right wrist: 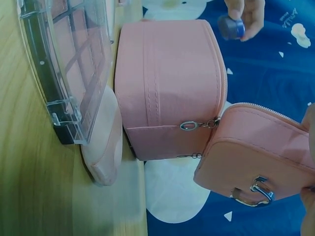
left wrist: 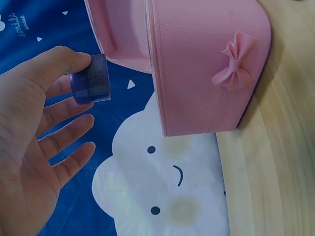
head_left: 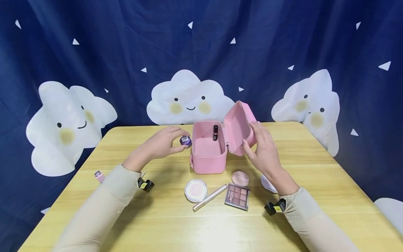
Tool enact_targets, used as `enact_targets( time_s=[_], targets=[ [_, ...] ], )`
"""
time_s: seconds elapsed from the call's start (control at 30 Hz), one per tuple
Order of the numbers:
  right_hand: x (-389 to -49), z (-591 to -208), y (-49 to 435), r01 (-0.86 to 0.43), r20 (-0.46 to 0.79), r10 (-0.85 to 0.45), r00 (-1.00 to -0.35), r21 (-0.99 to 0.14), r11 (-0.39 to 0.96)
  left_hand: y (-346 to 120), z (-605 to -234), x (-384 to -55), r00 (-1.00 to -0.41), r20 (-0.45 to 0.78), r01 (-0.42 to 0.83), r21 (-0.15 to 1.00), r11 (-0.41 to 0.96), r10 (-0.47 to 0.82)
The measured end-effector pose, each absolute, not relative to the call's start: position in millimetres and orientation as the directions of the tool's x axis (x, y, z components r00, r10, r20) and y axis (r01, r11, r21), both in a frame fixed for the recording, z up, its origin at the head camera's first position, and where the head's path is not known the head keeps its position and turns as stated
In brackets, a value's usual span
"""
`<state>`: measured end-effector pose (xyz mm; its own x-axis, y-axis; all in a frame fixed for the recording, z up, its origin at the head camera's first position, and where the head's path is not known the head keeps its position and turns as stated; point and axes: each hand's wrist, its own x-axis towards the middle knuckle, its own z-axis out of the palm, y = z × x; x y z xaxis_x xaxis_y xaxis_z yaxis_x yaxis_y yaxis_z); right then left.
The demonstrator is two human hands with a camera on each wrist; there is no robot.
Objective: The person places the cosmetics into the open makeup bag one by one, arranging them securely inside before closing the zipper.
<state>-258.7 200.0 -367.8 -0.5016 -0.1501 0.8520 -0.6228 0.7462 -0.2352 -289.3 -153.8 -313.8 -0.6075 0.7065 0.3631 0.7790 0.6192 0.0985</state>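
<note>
My left hand (head_left: 163,142) pinches a small purple jar (head_left: 185,141) between thumb and index finger. In the left wrist view the jar (left wrist: 91,79) is near the case's open top, the other fingers spread loosely. A pink cosmetic case (head_left: 209,164) stands on the table with its lid (head_left: 238,127) swung out to the right. My right hand (head_left: 263,152) holds that lid by its edge, thumb on the near side and fingers on the far side. Inside the case a black lipstick-like tube (head_left: 215,133) leans against the wall. A bow (left wrist: 235,64) decorates the case's side.
Before the case on the wooden table (head_left: 163,224) lie a round compact (head_left: 196,191), a silver pen-like tube (head_left: 209,198), an eyeshadow palette (head_left: 237,196) and a pinkish sponge puff (head_left: 240,178). A round item (head_left: 268,184) sits under my right forearm. A small pink tube (head_left: 99,176) is far left.
</note>
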Motion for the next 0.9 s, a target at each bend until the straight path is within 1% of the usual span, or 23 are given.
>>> enact_targets(
  time_s=[0.17,0.47,0.6,0.8,0.9],
  targets=[
    [-260,-368,201,-0.620,0.846,-0.156,-0.509,-0.235,0.748,-143,-312,-299,-0.624,0.351,0.768,0.116,0.629,0.698],
    [-260,-366,202,-0.620,0.846,-0.157,-0.510,-0.234,0.749,-120,-315,-321,-0.624,0.327,0.773,0.124,0.623,0.709],
    [-259,-366,203,-0.617,0.845,-0.159,-0.511,-0.232,0.752,-108,-316,-331,-0.639,0.288,0.765,0.137,0.629,0.714],
    [-259,-366,205,-0.610,0.839,-0.168,-0.517,-0.223,0.760,-91,-320,-344,-0.677,0.233,0.736,0.198,0.648,0.698],
    [-258,-366,204,-0.609,0.836,-0.168,-0.522,-0.228,0.760,-81,-323,-350,-0.674,0.218,0.739,0.219,0.638,0.706]
  ],
)
